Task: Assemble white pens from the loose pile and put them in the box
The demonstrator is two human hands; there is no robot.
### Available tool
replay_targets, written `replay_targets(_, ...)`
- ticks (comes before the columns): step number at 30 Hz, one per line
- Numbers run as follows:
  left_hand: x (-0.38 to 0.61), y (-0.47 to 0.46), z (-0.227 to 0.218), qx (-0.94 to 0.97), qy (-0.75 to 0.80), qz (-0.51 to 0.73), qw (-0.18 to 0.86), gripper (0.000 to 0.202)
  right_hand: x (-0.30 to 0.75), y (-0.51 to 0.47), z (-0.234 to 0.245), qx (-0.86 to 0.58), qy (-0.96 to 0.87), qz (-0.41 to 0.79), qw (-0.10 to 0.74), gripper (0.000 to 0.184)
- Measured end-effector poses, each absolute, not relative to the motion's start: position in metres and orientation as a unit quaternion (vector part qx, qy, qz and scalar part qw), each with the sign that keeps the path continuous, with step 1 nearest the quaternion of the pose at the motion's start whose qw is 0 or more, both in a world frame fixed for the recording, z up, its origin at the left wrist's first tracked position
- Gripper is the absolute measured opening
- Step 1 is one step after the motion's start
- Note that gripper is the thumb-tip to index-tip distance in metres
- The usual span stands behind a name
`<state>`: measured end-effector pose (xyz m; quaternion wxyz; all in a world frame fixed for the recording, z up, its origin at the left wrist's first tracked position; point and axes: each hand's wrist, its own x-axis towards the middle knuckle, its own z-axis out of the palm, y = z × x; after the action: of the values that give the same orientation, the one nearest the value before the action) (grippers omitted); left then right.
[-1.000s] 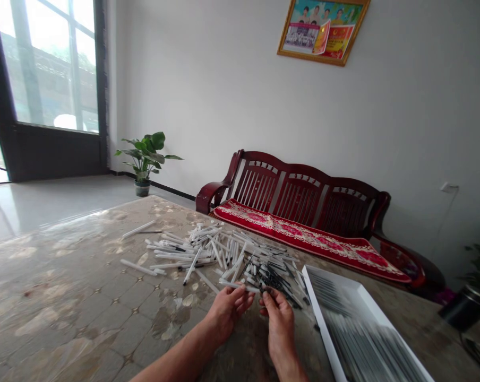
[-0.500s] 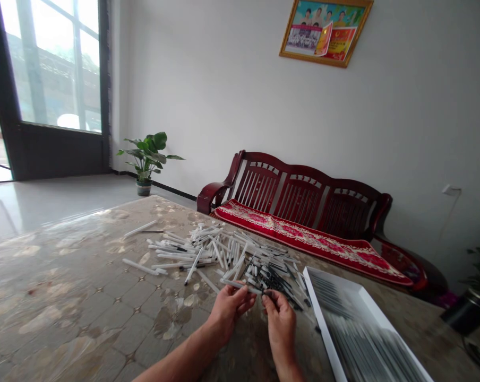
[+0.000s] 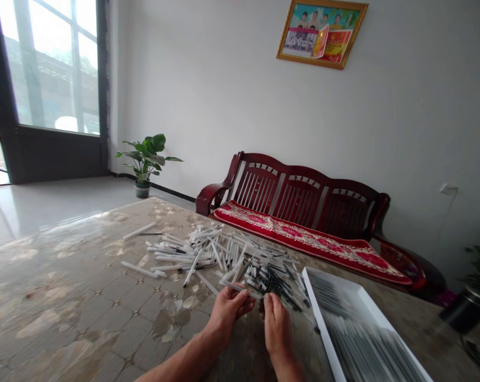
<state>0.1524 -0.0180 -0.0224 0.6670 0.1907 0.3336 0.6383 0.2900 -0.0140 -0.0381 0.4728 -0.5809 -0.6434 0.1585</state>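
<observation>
My left hand [image 3: 229, 309] is closed on a pale, translucent pen [image 3: 242, 289], held sideways with its tip end pointing to the right. Just beyond that end is my right hand [image 3: 276, 321], its thumb and fingers pressed together. A small dark bit shows by these fingers, too hidden to name. Behind both hands lies a loose heap of white pen parts [image 3: 208, 246], with black pen caps [image 3: 274, 278] at its right side. To the right, a white box [image 3: 322, 323] holds rows of grey, translucent pens [image 3: 373, 339].
The patterned tabletop [image 3: 84, 297] carries all of this. A few stray pens [image 3: 138, 269] lie left of the heap. Past the table stand a dark red wooden bench [image 3: 296, 193] with a red cover and a potted plant [image 3: 143, 188]. A black pot [image 3: 469, 307] is at far right.
My right hand has come slightly away from the pen's right end, and its fingers have straightened. The left hand keeps the pen in nearly the same place.
</observation>
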Motion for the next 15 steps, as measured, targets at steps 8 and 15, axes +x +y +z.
replay_targets(8,0.1511,-0.0179,-0.0226,0.203,0.333,0.629,0.673,0.038,0.2934,-0.0167,-0.0366,-0.565,-0.654,0.21,0.456,0.043)
replay_targets(15,0.1521,-0.0199,-0.0201,0.201,0.34,0.627,0.671,0.041,0.2959,-0.0164,-0.0348,-0.547,-0.666,0.215,0.46,0.041)
